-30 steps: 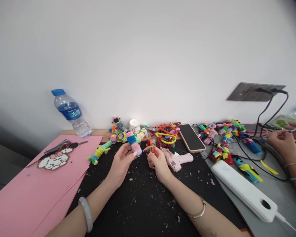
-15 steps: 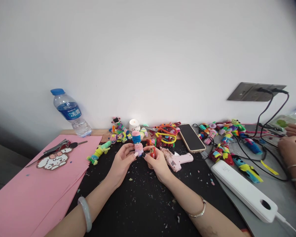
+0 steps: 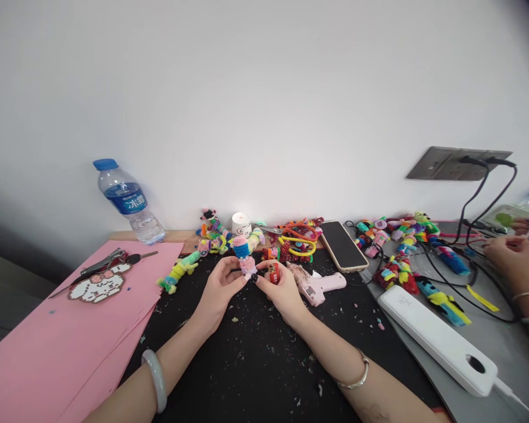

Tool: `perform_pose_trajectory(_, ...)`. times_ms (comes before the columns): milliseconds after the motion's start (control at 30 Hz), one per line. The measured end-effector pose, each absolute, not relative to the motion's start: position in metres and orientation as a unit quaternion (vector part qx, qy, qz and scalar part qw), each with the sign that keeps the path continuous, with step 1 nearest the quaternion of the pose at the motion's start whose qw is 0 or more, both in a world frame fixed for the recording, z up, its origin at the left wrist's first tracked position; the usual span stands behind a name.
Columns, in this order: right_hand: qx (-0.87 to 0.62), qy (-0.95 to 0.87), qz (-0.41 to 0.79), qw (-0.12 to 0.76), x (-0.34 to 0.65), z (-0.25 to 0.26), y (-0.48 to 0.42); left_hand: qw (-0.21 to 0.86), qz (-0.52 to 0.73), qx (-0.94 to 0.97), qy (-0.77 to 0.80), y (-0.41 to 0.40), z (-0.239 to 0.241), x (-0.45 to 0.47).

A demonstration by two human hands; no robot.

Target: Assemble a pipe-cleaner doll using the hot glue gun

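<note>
Over the black mat (image 3: 247,364), in the head view, my left hand (image 3: 223,288) is closed in a pinch on a pink-and-blue fuzzy piece (image 3: 243,249), held roughly upright. My right hand (image 3: 286,294) is curled at its lower end; I cannot tell whether it grips or merely touches. Progress, in my judgement: the bands look wound on; completion, or what is left, cannot be confirmed. A small red item (image 3: 274,273) at the right fingers bears illegible marks. Writing: white Chinese characters on the blue label of the bottle (image 3: 126,198); print on the paper cup (image 3: 241,224), unreadable.
</note>
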State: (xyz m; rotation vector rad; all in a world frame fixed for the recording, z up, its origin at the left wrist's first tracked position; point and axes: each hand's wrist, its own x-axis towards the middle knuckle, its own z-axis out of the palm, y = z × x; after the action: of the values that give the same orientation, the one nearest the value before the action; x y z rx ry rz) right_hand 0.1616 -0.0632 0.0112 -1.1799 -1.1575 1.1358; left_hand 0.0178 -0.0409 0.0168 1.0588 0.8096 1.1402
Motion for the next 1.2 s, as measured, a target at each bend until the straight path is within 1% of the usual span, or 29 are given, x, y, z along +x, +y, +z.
perform_pose_trajectory(167,-0.491,-0.495,0.478,0.534,0.161,0.013,-0.065,0.622,0.512,0.474,0.357,-0.039,0.014,0.017)
perform_pose_trajectory(300,-0.457,-0.475,0.513,0.55,0.162,0.013,-0.065,0.611,0.533,0.465,0.355,-0.038,0.014,0.018)
perform_pose_trajectory(433,-0.407,-0.432,0.565,0.573,0.163,0.007,-0.063,0.631,0.541,0.444,0.335,-0.041,0.018,0.019)
perform_pose_trajectory(567,-0.416,-0.43,0.573,0.561,0.163,0.001,-0.06,0.67,0.52,0.433,0.303,-0.044,0.021,0.02)
perform_pose_trajectory(767,-0.459,-0.444,0.545,0.543,0.16,0.004,-0.058,0.694,0.511,0.423,0.281,-0.045,0.02,0.022)
perform_pose_trajectory(1200,-0.539,-0.483,0.477,0.499,0.156,0.014,-0.053,0.664,0.54,0.434,0.282,-0.044,0.021,0.023)
